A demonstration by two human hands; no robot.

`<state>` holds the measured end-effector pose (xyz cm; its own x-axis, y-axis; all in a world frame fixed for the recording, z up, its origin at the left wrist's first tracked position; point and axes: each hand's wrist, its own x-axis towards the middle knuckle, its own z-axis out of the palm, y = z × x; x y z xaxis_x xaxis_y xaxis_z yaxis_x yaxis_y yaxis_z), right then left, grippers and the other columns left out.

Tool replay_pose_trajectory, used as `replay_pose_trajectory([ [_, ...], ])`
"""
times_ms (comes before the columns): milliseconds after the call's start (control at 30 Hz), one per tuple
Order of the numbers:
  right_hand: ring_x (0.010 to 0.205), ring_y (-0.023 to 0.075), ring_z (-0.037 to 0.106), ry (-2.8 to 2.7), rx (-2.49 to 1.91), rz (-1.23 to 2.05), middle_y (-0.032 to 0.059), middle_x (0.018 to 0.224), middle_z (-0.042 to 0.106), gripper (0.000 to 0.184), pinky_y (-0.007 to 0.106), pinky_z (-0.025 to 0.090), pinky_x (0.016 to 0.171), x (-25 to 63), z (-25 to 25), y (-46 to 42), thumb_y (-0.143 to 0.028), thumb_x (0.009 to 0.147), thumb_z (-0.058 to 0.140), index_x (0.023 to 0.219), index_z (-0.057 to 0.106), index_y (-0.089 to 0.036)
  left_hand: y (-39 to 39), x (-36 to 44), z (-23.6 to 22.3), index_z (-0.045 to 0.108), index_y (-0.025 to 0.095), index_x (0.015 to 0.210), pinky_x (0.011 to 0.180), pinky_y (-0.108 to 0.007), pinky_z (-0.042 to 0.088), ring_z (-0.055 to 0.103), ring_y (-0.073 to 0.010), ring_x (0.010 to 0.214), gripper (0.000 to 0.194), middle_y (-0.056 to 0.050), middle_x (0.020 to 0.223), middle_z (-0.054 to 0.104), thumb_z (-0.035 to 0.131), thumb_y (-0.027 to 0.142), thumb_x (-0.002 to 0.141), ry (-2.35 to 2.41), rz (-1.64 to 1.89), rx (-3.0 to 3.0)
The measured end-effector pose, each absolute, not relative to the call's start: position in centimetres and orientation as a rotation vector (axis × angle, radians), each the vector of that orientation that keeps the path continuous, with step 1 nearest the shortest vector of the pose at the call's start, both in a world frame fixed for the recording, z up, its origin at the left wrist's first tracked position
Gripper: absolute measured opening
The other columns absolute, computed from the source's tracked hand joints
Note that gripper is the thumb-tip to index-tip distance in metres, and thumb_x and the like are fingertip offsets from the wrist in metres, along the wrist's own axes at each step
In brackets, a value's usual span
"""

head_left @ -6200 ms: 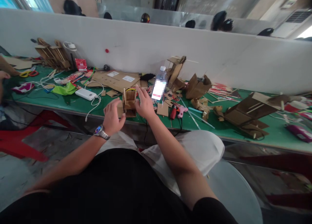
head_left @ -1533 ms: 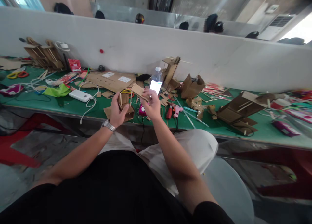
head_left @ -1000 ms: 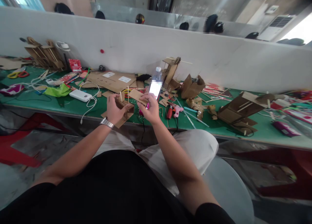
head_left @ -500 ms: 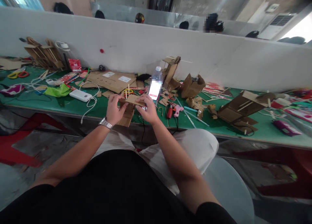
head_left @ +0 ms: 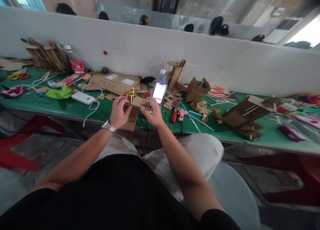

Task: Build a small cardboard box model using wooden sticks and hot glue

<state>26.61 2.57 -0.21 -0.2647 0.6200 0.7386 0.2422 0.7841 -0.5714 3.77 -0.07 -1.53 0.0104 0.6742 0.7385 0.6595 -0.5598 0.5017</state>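
Note:
At the table's front edge I have a small brown cardboard construction (head_left: 130, 122) with thin wooden sticks (head_left: 132, 95) standing up from it. My left hand (head_left: 119, 112) grips its left side, thumb and fingers closed on the cardboard. A flat cardboard piece (head_left: 138, 102) lies across its top. My right hand (head_left: 153, 112) pinches the right end of that flat piece between thumb and fingers. Just beyond my right hand a lit phone (head_left: 159, 92) leans against a clear plastic bottle (head_left: 162, 75). How the flat piece joins the construction is hidden by my fingers.
A pink glue gun (head_left: 182, 114) and a red-handled tool (head_left: 174, 116) lie to the right. Further right stands a larger cardboard model (head_left: 246, 111). To the left are a white power bank (head_left: 83, 98) with cable, a green cloth (head_left: 59, 92) and scissors (head_left: 18, 76). A white partition (head_left: 125, 46) runs behind.
The view has shifted very slightly. Both hands stay on the cardboard, and the flat piece's right end appears a little more bent or tilted.

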Motion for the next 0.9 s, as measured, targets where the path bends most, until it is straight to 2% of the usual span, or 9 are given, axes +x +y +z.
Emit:
replay_pose_trajectory([
  [133, 0.121, 0.033, 0.064, -1.829, -0.669, 0.434, 0.0131, 0.121, 0.069, 0.026, 0.057, 0.052, 0.111, 26.8, -0.2, 2.7, -0.05, 0.098, 0.072, 0.109, 0.07, -0.026, -0.3, 3.8, -1.4, 0.066, 0.022, 0.11, 0.12, -0.057, 0.05, 0.06, -0.0366, 0.134, 0.015, -0.017, 0.128, 0.063, 0.069, 0.031, 0.098, 1.463, 1.624, 2.225],
  [233, 0.121, 0.0328, 0.064, -1.835, -0.663, 0.448, 0.0126, 0.12, 0.07, 0.027, 0.057, 0.052, 0.112, 26.8, -0.1, 2.6, -0.051, 0.098, 0.071, 0.109, 0.07, -0.026, -0.3, 3.6, -1.4, 0.065, 0.022, 0.118, 0.113, -0.053, 0.055, 0.061, -0.0346, 0.128, 0.022, -0.015, 0.126, 0.064, 0.069, 0.033, 0.099, 1.463, 1.612, 2.217],
  [433, 0.121, 0.032, 0.066, -1.874, -0.638, 0.478, 0.0124, 0.122, 0.069, 0.026, 0.054, 0.055, 0.109, 26.6, -0.1, 2.4, -0.05, 0.098, 0.07, 0.109, 0.071, -0.026, 1.2, 2.1, -1.1, 0.058, 0.021, 0.143, 0.111, -0.053, 0.057, 0.061, -0.0353, 0.128, 0.065, -0.016, 0.135, 0.063, 0.082, 0.052, 0.092, 1.405, 1.588, 2.226],
  [533, 0.123, 0.0322, 0.065, -1.872, -0.638, 0.478, 0.0128, 0.124, 0.067, 0.026, 0.054, 0.054, 0.111, 26.6, -0.1, 2.4, -0.049, 0.098, 0.069, 0.109, 0.072, -0.026, 2.6, 0.9, -0.6, 0.052, 0.02, 0.154, 0.113, -0.053, 0.057, 0.06, -0.038, 0.138, 0.091, -0.021, 0.153, 0.055, 0.086, 0.066, 0.085, 1.298, 1.524, 2.265],
  [600, 0.123, 0.0324, 0.065, -1.868, -0.644, 0.475, 0.0127, 0.124, 0.067, 0.026, 0.054, 0.053, 0.112, 26.7, -0.1, 2.4, -0.049, 0.098, 0.069, 0.109, 0.071, -0.026, 3.5, 0.3, -0.3, 0.045, 0.019, 0.161, 0.117, -0.054, 0.055, 0.056, -0.0405, 0.148, 0.1, -0.023, 0.164, 0.051, 0.083, 0.072, 0.085, 1.184, 1.419, 2.268],
  [667, 0.123, 0.0325, 0.065, -1.866, -0.65, 0.474, 0.0123, 0.124, 0.068, 0.026, 0.054, 0.054, 0.112, 26.7, 0.0, 2.4, -0.049, 0.097, 0.069, 0.109, 0.071, -0.026, 4.2, -0.1, -0.1, 0.048, 0.019, 0.161, 0.117, -0.054, 0.055, 0.057, -0.0406, 0.15, 0.096, -0.022, 0.163, 0.055, 0.079, 0.075, 0.088, 1.104, 1.336, 2.262],
  [767, 0.121, 0.0328, 0.066, -1.851, -0.651, 0.472, 0.0121, 0.122, 0.068, 0.025, 0.055, 0.054, 0.111, 26.9, 0.1, 2.5, -0.049, 0.096, 0.069, 0.108, 0.071, -0.027, 4.6, 0.1, -0.2, 0.059, 0.02, 0.15, 0.115, -0.053, 0.057, 0.064, -0.0382, 0.142, 0.083, -0.02, 0.154, 0.065, 0.077, 0.075, 0.09, 1.069, 1.323, 2.235],
  [900, 0.12, 0.0331, 0.066, -1.786, -0.635, 0.457, 0.0119, 0.12, 0.069, 0.023, 0.056, 0.055, 0.11, 27.1, 0.4, 2.4, -0.046, 0.095, 0.068, 0.108, 0.07, -0.027, 4.1, 1.2, -0.6, 0.059, 0.019, 0.15, 0.11, -0.049, 0.059, 0.071, -0.0341, 0.13, 0.081, -0.02, 0.149, 0.067, 0.08, 0.071, 0.091, 1.049, 1.396, 2.155],
])
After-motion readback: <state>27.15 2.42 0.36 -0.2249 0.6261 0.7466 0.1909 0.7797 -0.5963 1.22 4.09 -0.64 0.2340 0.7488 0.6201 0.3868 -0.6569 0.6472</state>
